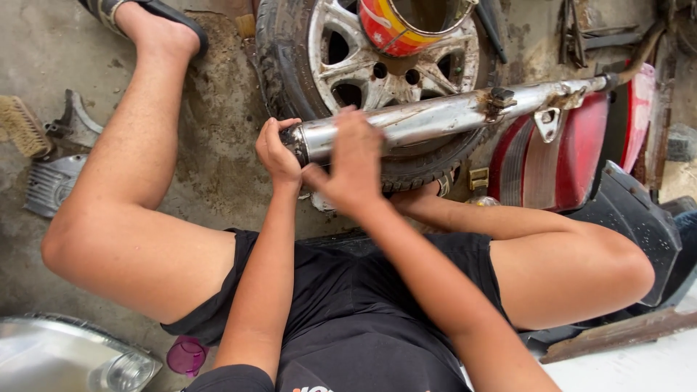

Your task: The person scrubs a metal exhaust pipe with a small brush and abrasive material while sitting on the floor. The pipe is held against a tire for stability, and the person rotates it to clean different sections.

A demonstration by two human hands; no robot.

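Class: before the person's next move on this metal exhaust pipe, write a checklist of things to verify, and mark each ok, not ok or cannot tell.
1. Left hand grips the end of the exhaust pipe: ok.
2. Right hand lies flat on the pipe: ok.
3. Pipe rests across the tyre: ok.
4. Pipe's far end free of the red panel: cannot tell.
5. Foot away from the pipe: ok.

Exhaust pipe (435,116) partly hidden behind right hand (356,163), near end covered by left hand (277,151), far end lost among clutter. Wheel (348,65), red-and-yellow helmet (396,25) and sandalled foot (141,18) cut off by top edge. Headlight (65,359) cropped at bottom-left corner.
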